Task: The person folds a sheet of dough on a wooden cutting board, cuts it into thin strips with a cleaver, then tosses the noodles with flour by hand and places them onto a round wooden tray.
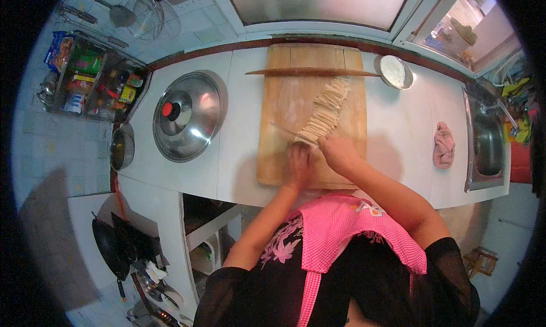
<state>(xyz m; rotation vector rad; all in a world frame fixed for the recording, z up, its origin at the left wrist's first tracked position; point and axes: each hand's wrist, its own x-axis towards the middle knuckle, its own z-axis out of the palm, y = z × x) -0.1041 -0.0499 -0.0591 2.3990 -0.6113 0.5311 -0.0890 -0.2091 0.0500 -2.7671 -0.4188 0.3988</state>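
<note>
A long row of cut dough strips runs slantwise over a wooden board, which looks dusted with flour. My right hand is closed on the handle end of a knife, whose blade points left across the near end of the dough. My left hand, somewhat blurred, rests at the near end of the dough, just below the blade. Its fingertips are partly hidden. Across the far part of the board lies a long tapered wooden rolling pin.
Left of the board lies a large metal lid with a red-topped knob. A metal bowl of white powder stands at the back right. A pink cloth lies beside the sink. A rack of packets stands far left.
</note>
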